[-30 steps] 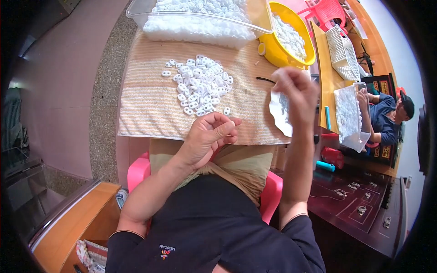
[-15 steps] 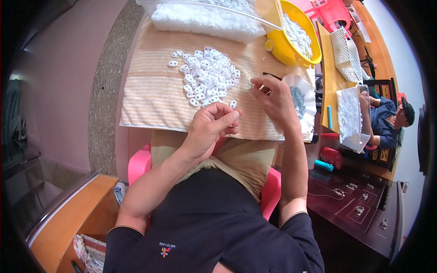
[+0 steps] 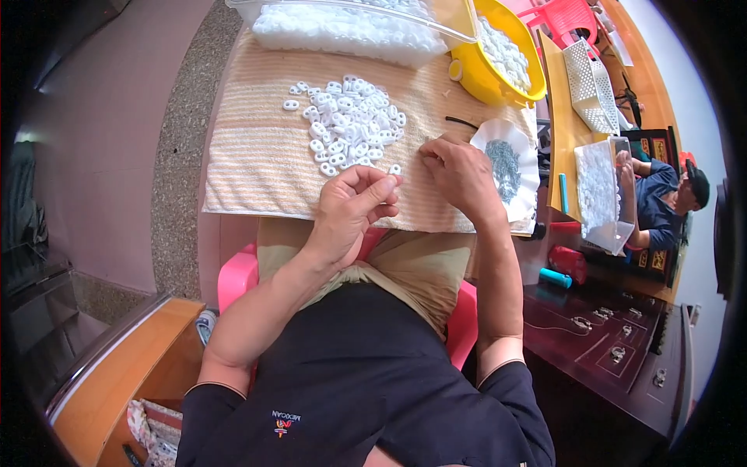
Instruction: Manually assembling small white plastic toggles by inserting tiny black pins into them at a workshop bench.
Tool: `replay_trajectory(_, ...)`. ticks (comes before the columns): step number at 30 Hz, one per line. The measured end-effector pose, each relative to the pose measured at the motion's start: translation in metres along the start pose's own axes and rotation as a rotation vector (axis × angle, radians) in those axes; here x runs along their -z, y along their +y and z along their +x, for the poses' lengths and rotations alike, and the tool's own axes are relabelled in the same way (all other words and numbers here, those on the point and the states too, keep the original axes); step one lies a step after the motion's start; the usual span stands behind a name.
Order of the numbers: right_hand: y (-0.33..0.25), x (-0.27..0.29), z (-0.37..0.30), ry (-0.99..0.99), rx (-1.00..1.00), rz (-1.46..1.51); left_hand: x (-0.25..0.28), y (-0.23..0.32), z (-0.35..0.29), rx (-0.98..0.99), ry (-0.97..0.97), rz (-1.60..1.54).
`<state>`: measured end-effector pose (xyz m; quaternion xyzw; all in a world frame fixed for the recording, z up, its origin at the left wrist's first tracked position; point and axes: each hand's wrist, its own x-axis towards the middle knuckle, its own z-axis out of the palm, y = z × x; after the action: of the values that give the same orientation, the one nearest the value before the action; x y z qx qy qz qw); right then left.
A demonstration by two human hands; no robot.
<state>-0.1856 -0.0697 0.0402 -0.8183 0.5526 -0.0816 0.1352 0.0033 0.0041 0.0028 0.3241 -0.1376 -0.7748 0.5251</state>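
My left hand (image 3: 350, 206) is closed in a pinch, thumb against forefinger, at the near edge of the towel; whatever sits between the fingertips is too small to make out. Just beyond its fingertips lies a single white two-holed plastic piece (image 3: 395, 169). A pile of the same white two-holed pieces (image 3: 354, 121) is spread farther off on the striped towel (image 3: 257, 148). My right hand (image 3: 464, 177) is low over the towel, fingers curled together and pointing left, their tips partly hidden. Beside it stands a white fluted dish (image 3: 523, 148) with small grey-green bits (image 3: 504, 167).
A clear bin (image 3: 350, 35) of white pieces and a yellow basin (image 3: 471, 66) stand at the back. A thin black strip (image 3: 462, 122) lies near the dish. To the right, a co-worker (image 3: 661, 198) has hands at another clear bin (image 3: 607, 194).
My right hand has come down and slightly left, its fingers drawing closer together. My left hand keeps its pinch. The whole view has shifted a little.
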Motion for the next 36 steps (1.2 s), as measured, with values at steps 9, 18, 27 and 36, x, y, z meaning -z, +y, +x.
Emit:
replay_trajectory(9,-0.014,-0.003,-0.008,0.105,0.042,0.129,0.004,0.008,0.004,-0.2,0.166,-0.073)
replay_trajectory(18,-0.019,-0.009,0.017,0.125,0.062,0.06,0.006,0.004,0.004,-0.177,0.153,-0.043)
replay_trajectory(27,-0.023,-0.017,0.028,0.068,0.057,-0.003,0.007,0.003,0.004,-0.174,0.134,-0.021)
replay_trajectory(36,-0.021,-0.02,0.013,0.308,0.243,0.294,0.004,0.003,0.004,-0.156,0.127,-0.015)
